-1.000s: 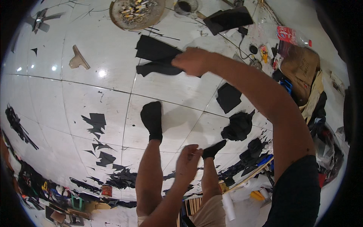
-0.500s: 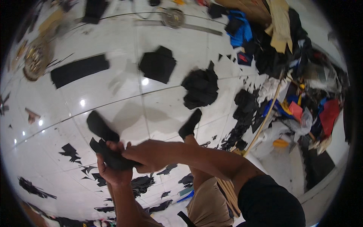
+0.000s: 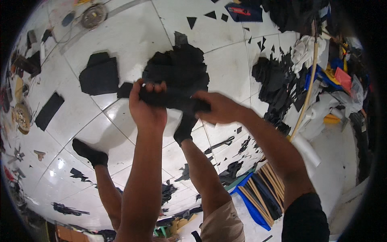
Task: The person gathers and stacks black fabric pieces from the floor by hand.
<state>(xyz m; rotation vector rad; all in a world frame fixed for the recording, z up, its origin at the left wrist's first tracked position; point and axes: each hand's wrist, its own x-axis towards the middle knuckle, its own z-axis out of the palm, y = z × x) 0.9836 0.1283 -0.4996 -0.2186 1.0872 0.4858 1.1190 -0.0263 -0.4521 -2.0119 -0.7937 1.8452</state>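
Observation:
My left hand (image 3: 148,109) and my right hand (image 3: 219,108) hold a long black piece of fabric (image 3: 175,96) stretched between them. The left fingers curl over its left part, with a short end sticking out past them. My right hand, slightly blurred, grips the right end; its fingertips are partly hidden. Just beyond the hands lies a heaped stack of black fabric pieces (image 3: 177,60), partly covered by the held piece. Left of that stack sits a flat black fabric bundle (image 3: 99,76). A black fabric strip (image 3: 49,111) lies farther left.
White floor tiles (image 3: 90,125) carry many black scraps (image 3: 272,80). Scissors (image 3: 219,144) lie right of my right foot. A wooden pole (image 3: 308,84) slants beside a mixed heap of cloth and plastic. Wooden sticks (image 3: 258,195) rest on blue material. A round reel (image 3: 94,16) stands far left.
Both hands have moved up and right with the black fabric, now over the heaped stack. My right hand has shifted away from the left, so the fabric spans between them. The view has turned.

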